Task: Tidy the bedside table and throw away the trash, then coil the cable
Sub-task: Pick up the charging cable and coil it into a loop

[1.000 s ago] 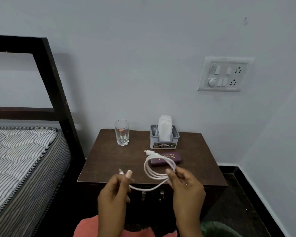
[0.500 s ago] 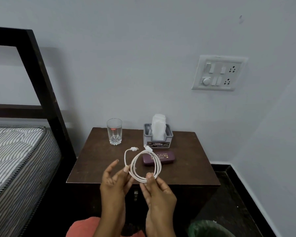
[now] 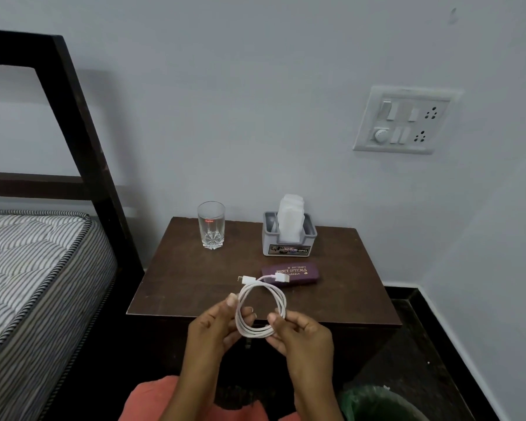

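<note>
The cable (image 3: 257, 332) is now wound into one full ring of several turns. A second ago a loose tail still ran from the ring across to the left hand (image 3: 213, 332); half a second ago only a short end curled free. That slack is now taken in, and both plugs stick out together at the top of the ring, over the near end of the case (image 3: 298, 273). The hands have drawn closer together. The ring is held up just above the near edge of the worktop (image 3: 195, 278).

The left grip pinches the ring's left side between thumb and fingers. The right hand (image 3: 304, 338) pinches the lower right side, its fingers curled round the strands.

The things on the worktop have not shifted. The glass (image 3: 211, 224) stands upright at the back left, clear through. The grey holder (image 3: 289, 241) stands at the back, right of the glass, with a stack of white tissues (image 3: 290, 217) upright in its middle slot and rising above its rim. The purple case lies shut just in front of the holder. The bin (image 3: 377, 404), lined in green, stands on the floor at the lower right; what lies in it cannot be told.
</note>
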The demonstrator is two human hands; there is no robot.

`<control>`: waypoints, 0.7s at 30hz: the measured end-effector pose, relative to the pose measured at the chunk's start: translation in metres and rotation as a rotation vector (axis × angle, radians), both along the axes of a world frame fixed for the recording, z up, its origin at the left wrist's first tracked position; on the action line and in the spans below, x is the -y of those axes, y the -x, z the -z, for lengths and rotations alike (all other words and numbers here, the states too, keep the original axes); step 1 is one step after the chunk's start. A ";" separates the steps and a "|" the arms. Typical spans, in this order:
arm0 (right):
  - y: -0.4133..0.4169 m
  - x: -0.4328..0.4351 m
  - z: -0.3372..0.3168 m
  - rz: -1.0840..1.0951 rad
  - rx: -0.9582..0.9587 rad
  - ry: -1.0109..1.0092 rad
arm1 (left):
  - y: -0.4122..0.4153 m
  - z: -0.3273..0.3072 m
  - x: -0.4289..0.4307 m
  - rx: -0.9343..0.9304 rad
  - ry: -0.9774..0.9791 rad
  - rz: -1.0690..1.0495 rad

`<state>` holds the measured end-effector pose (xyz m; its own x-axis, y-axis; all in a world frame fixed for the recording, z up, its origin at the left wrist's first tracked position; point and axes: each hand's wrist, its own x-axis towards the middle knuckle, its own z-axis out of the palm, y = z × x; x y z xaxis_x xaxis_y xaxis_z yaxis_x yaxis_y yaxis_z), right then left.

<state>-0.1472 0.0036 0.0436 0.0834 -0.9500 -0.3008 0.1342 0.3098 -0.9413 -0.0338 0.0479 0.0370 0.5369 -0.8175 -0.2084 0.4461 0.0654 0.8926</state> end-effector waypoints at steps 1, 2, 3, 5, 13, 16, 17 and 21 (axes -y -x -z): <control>0.000 0.001 0.001 -0.001 -0.030 0.015 | 0.000 0.001 0.000 0.001 -0.009 0.004; 0.000 0.001 0.001 -0.005 -0.057 0.027 | 0.000 0.002 0.000 0.008 -0.018 0.016; 0.001 0.001 0.002 -0.015 -0.084 0.040 | 0.001 0.002 0.000 0.033 -0.024 0.036; 0.002 0.001 0.003 -0.036 -0.139 0.062 | 0.003 0.002 -0.001 0.100 -0.032 0.065; 0.004 -0.001 0.004 -0.072 -0.367 0.191 | 0.002 0.007 -0.001 0.181 -0.057 0.093; 0.003 -0.003 0.008 -0.049 -0.382 0.191 | 0.002 0.011 -0.001 0.344 -0.080 0.080; 0.002 -0.003 0.009 -0.041 -0.388 0.196 | 0.001 0.012 -0.001 0.377 -0.092 0.080; 0.001 -0.002 0.011 -0.050 -0.413 0.221 | -0.002 0.017 -0.002 0.256 -0.144 0.118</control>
<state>-0.1482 0.0051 0.0328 0.0466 -0.9929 -0.1091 -0.2754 0.0923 -0.9569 -0.0314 0.0500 0.0204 0.4897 -0.8494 -0.1966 0.2023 -0.1086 0.9733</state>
